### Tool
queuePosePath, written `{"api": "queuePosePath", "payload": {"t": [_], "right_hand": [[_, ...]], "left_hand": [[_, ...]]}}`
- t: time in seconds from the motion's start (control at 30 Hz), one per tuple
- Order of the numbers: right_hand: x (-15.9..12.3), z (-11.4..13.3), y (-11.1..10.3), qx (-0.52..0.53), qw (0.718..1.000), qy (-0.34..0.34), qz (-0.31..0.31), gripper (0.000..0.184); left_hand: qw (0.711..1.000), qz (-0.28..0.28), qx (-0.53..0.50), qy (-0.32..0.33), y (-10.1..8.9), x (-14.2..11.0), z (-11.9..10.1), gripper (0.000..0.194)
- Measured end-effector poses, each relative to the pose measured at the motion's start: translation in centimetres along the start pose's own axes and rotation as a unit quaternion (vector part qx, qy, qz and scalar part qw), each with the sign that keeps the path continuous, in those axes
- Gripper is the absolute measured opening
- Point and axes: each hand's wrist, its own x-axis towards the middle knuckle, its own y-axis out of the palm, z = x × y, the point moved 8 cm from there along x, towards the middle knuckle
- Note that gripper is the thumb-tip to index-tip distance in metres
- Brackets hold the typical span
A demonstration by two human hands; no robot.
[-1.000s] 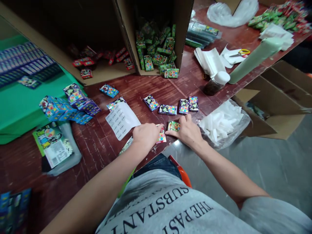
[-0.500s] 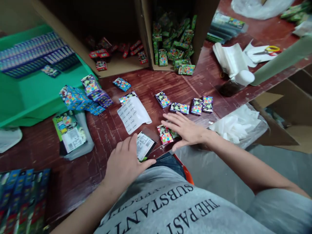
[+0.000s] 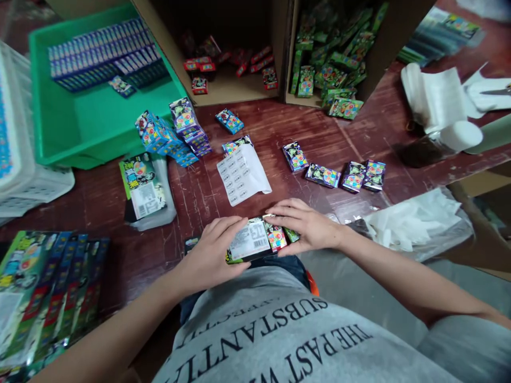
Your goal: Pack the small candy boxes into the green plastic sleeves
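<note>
Near the table's front edge, my left hand (image 3: 217, 250) is closed round a printed plastic bag (image 3: 249, 242) with a white barcode label. The bag's right end meets a small red box (image 3: 276, 238). Over that box and a small green box (image 3: 292, 234) curves my right hand (image 3: 309, 226), gripping the pair and hiding most of the green one. A sheet of round stickers (image 3: 241, 175) lies just beyond my hands, partly over another small box (image 3: 238, 144). Several purple boxes (image 3: 323, 174) lie further right.
Behind stand cardboard boxes holding red boxes (image 3: 199, 85) and green boxes (image 3: 335, 74). A green crate (image 3: 88, 143) and a white basket (image 3: 48, 181) are at left, near stacked blue and purple boxes (image 3: 171, 133). A jar (image 3: 439, 141) and white strips (image 3: 411, 218) are at right.
My left hand has gone from open beside the bag to gripping it, moving it against the red box. My right hand has closed over the red and green boxes. The view has swung left.
</note>
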Motion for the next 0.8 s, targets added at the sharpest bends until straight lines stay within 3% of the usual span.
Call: {"api": "queuePosePath", "payload": {"t": [0.13, 0.23, 0.43, 0.6, 0.8], "right_hand": [[0.2, -0.2, 1.3, -0.031, 0.998, 0.051, 0.025, 0.109], [-0.9, -0.4, 0.3, -0.044, 0.994, 0.076, 0.062, 0.129], [-1.6, -0.9, -1.5, 0.043, 0.995, 0.071, 0.056, 0.088], [-0.2, -0.4, -0.8, 0.092, 0.994, 0.038, 0.043, 0.084], [1.7, 0.4, -2.7, 0.085, 0.996, 0.014, 0.033, 0.081]], "left_hand": [[0.999, -0.020, 0.024, -0.019, 1.0, 0.2, 0.7, 0.081], [0.999, -0.005, 0.038, -0.011, 1.6, 0.3, 0.9, 0.084], [1.000, -0.008, 0.022, 0.009, 1.7, 0.7, 0.8, 0.084], [0.999, -0.009, -0.007, 0.031, 1.0, 0.2, 0.4, 0.083], [0.999, -0.050, 0.009, 0.012, -1.0, -0.7, 0.3, 0.084]]}}
